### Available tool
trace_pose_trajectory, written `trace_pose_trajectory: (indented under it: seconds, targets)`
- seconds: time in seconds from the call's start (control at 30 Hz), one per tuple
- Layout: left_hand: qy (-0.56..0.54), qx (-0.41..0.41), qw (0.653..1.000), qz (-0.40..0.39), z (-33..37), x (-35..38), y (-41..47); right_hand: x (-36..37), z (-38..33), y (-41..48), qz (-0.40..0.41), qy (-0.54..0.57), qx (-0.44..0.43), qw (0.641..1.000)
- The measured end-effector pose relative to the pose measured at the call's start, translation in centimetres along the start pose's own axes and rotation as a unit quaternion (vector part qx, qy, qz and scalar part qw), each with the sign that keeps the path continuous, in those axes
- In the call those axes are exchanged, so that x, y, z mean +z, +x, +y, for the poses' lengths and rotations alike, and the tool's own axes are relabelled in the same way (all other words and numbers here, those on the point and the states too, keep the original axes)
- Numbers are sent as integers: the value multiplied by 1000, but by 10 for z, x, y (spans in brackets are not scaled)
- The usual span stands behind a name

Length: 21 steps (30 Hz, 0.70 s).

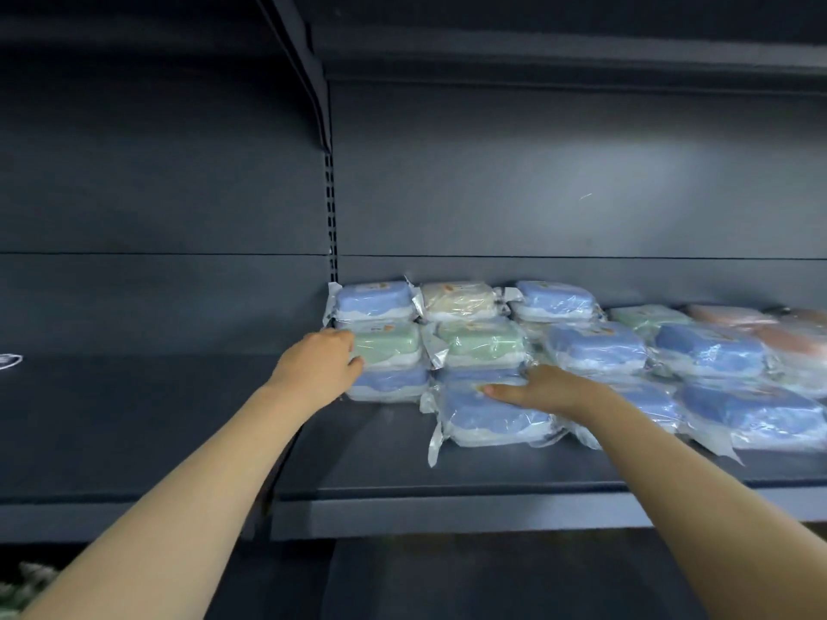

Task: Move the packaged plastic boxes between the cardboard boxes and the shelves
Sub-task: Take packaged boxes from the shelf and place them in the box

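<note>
Several packaged plastic boxes in clear wrap, blue, green, cream and pink, are stacked on the dark shelf (447, 467). At the far left stands a stack of three: blue on top, a green box (394, 344) in the middle, blue below. My left hand (320, 362) touches the left side of that stack at the green box, fingers slightly bent. My right hand (537, 389) lies flat, fingers straight, on top of a blue box (488, 418) at the front of the second stack.
The shelf's front lip (447, 514) runs across below my arms. A slotted upright (331, 208) divides this bay from the dark bay (134, 418) on the left. Another shelf hangs overhead. More blue boxes (752, 413) and pink ones fill the right side.
</note>
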<state>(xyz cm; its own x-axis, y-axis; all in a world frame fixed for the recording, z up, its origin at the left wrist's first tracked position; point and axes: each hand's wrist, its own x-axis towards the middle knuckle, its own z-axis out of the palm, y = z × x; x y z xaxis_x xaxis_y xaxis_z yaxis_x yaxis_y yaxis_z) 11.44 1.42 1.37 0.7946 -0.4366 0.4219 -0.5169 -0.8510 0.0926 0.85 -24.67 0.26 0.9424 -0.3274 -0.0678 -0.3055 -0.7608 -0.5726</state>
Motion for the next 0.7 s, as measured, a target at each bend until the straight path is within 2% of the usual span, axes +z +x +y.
trace_pose_trajectory:
  seconds: [0.2,0.3,0.37,0.43,0.47,0.53,0.7]
  targets:
    - [-106,-155,982,36,-18,13,25,21,8,-1,69,136,33,988]
    - [-182,-224,957,5,-18,18,37,24,8,-5,70,163,18,984]
    - [-286,-260,921,-54,-20,23,44,24,3,-11,58,159,-1,986]
    - [-410,-297,854,-119,-19,24,45,25,-1,-14,37,153,-9,987]
    - [-437,-307,834,-138,-18,24,46,25,-2,-15,35,157,-9,987]
    - [-454,-321,819,-141,-16,26,48,25,-4,-16,44,168,-10,985]
    - [-533,-337,772,-84,-12,25,48,36,-8,-19,97,230,0,968]
